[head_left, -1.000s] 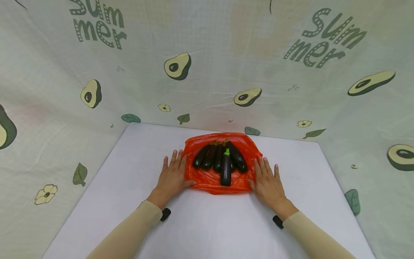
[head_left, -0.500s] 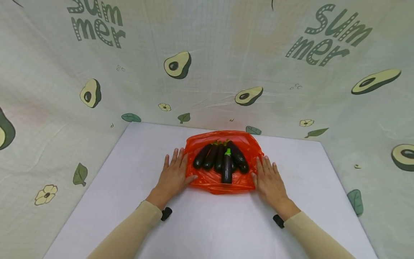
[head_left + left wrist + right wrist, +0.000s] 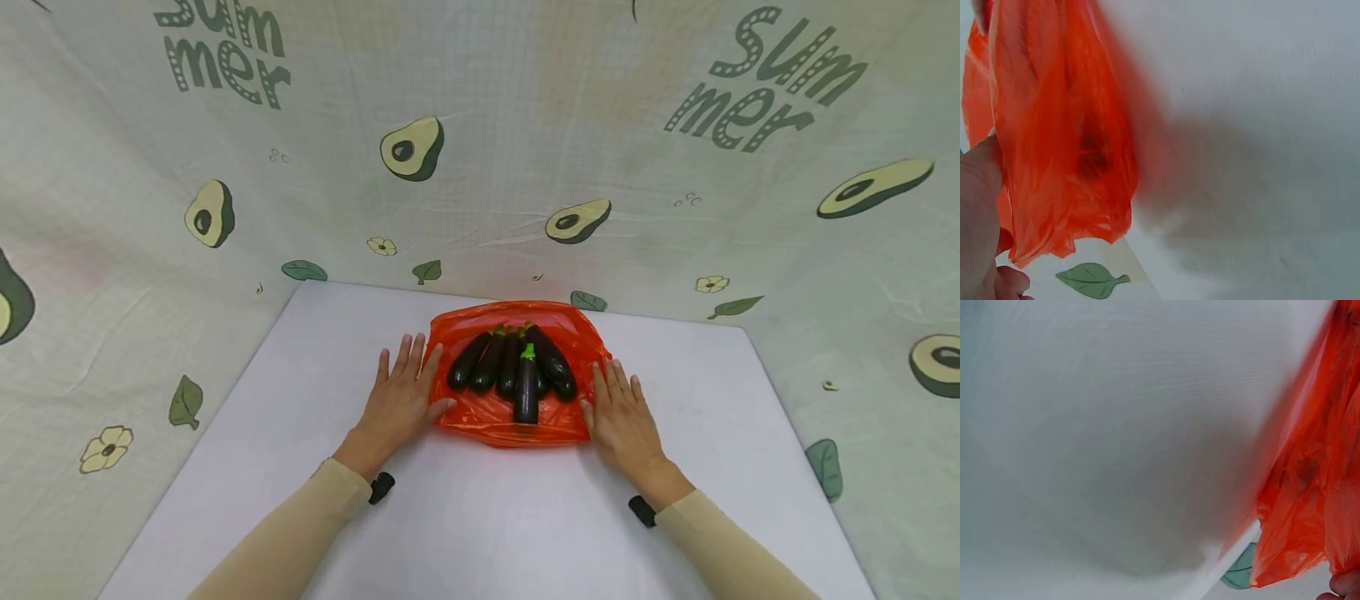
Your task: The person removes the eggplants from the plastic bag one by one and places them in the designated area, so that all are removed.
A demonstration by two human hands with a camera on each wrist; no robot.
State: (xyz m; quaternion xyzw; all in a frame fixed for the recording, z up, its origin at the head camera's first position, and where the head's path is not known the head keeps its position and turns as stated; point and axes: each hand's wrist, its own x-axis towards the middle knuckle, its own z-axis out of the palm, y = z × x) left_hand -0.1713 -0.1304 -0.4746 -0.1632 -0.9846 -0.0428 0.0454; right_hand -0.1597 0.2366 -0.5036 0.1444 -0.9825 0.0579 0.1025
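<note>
In the head view, a red plastic bag [image 3: 491,435] lies opened out on the table, its front edge raised a little. Several dark eggplants [image 3: 527,387] rest inside; one with a bright green stem lies in front of the others. My left hand [image 3: 397,400] is at the bag's left side, fingers extended and spread, thumb over the front left corner. At the right side, my right hand [image 3: 624,429] touches the bag with straight fingers. The left wrist view shows the thin bag wall [image 3: 1066,156] beside the left hand; the right wrist view shows little of the right hand's fingertips [image 3: 1347,582].
A white table [image 3: 517,517] extends around the bag. Behind it and along both sides hangs a pale cloth [image 3: 487,108] printed with avocados, leaves and lettering. Each wrist carries a small black camera, such as the left one [image 3: 382,487].
My left hand has shifted slightly left and its fingers have spread apart. My right hand has moved slightly to the right. The bag's front edge now hides the front eggplant's lower tip.
</note>
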